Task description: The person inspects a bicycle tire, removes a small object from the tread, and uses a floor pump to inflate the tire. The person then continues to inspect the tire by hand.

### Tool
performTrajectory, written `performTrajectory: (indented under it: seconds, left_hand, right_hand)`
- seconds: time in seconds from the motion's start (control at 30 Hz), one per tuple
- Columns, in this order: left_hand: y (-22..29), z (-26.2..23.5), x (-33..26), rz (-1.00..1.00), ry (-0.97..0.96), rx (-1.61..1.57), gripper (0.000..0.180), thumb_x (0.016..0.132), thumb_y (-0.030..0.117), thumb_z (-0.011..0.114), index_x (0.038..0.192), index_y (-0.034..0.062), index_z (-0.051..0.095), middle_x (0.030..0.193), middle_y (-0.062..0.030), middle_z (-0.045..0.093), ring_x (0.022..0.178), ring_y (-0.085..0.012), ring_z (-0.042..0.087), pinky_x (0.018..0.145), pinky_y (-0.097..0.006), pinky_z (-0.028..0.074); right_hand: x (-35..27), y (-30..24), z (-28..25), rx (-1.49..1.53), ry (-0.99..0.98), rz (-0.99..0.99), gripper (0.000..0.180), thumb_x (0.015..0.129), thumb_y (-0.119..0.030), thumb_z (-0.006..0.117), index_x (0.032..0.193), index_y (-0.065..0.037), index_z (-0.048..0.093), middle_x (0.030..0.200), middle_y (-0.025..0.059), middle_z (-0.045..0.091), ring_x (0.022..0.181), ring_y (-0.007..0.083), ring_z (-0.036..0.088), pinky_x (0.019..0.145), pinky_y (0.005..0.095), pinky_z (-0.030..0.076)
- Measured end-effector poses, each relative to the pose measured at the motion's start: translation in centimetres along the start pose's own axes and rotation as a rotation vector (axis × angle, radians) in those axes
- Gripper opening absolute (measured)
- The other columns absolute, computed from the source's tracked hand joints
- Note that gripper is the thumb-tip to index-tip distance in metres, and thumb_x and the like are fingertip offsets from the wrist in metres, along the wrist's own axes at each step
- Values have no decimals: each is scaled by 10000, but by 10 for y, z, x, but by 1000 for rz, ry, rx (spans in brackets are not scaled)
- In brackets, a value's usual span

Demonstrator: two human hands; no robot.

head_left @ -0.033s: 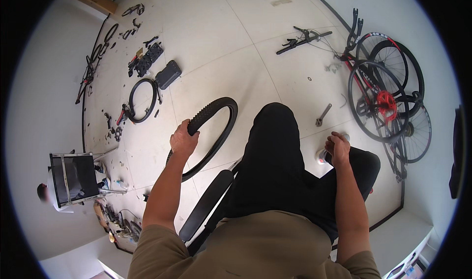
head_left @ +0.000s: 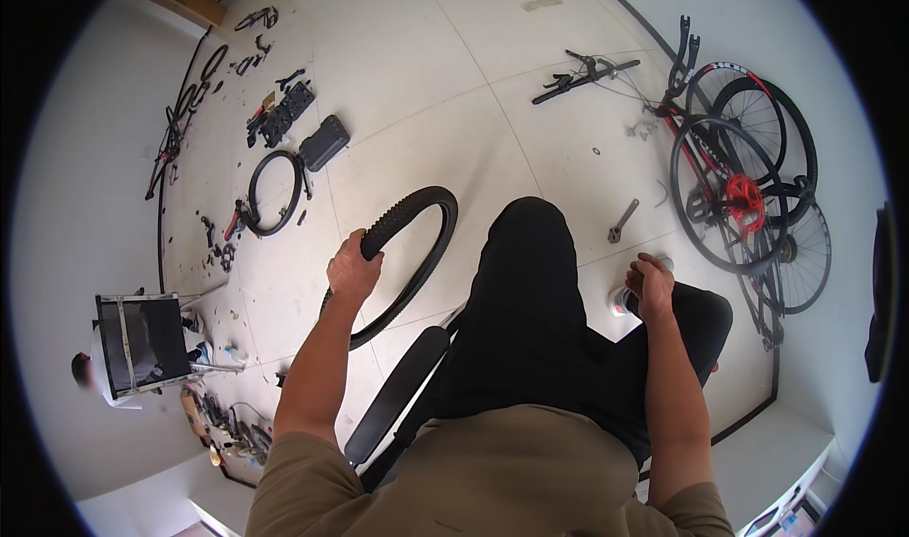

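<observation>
My left hand point(head_left: 355, 270) is closed around a black bicycle tyre point(head_left: 440, 243) with a knobbly tread. The tyre stands up from the floor left of my raised knee, bent into a narrow loop, with no wheel inside it. Over my other leg, my right hand point(head_left: 650, 286) hangs with its fingers loosely curled in, and nothing shows in it. Just beyond that hand, a crank arm point(head_left: 622, 222) lies on the tiles beside a thin curved piece point(head_left: 663, 194).
A partly stripped red and black bicycle point(head_left: 729, 182) with loose wheels leans at the right wall. Handlebars point(head_left: 585, 80) lie ahead. To the left are a black tool case point(head_left: 324, 143), a small wheel point(head_left: 275, 193) and a person in a folding chair point(head_left: 144, 343). A padded armrest point(head_left: 398, 395) is beside me.
</observation>
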State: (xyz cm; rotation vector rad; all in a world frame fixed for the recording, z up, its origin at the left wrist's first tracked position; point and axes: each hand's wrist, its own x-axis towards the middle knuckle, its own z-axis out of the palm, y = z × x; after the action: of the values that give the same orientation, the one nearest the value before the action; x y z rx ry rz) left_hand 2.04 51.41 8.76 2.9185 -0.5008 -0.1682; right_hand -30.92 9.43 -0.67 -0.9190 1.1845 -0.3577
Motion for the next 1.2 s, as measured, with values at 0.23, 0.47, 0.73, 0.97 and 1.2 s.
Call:
performTrajectory:
  seconds: [0.23, 0.47, 0.73, 0.97, 1.2]
  left_hand:
    - [17, -34, 9, -79, 33, -59, 500, 801, 288, 781, 1245, 124, 620, 1046, -155, 733, 955, -365, 701, 850, -457, 553]
    - [13, -62, -5, -67, 169, -329, 537, 792, 261, 814, 1242, 56, 606, 1072, -179, 723, 974, -343, 703, 878, -416, 546]
    - [-77, 19, -59, -297, -101, -120, 771, 749, 275, 837, 1368, 63, 430, 1082, -197, 691, 1005, -382, 678, 894, -486, 524]
    - [-27, 4, -38, -117, 21, -464, 837, 754, 156, 849, 1449, 37, 399, 1128, -181, 652, 997, -316, 668, 873, -406, 543]
    - [-2, 2, -12, -2, -15, -216, 689, 790, 255, 803, 1382, 81, 497, 1204, -179, 651, 1055, -361, 653, 898, -446, 530]
  right_hand:
    - [-1, -1, 1, -33, 3, 21, 392, 884, -99, 597, 1257, 17, 565, 964, 106, 653, 753, 199, 652, 683, 327, 570]
    - [2, 2, -1, 0, 21, -2, 383, 882, -80, 590, 1247, 36, 581, 938, 115, 667, 717, 196, 654, 649, 323, 567]
    - [-2, -2, 10, -53, 21, 16, 378, 880, -87, 589, 1242, 22, 590, 942, 104, 664, 730, 197, 652, 681, 338, 568]
    - [-1, 1, 2, -50, 20, 23, 389, 878, -93, 581, 1252, 16, 584, 955, 107, 657, 740, 203, 651, 685, 338, 572]
    - [0, 5, 0, 4, -2, -17, 384, 877, -78, 592, 1242, 37, 589, 942, 114, 670, 719, 195, 655, 647, 323, 556]
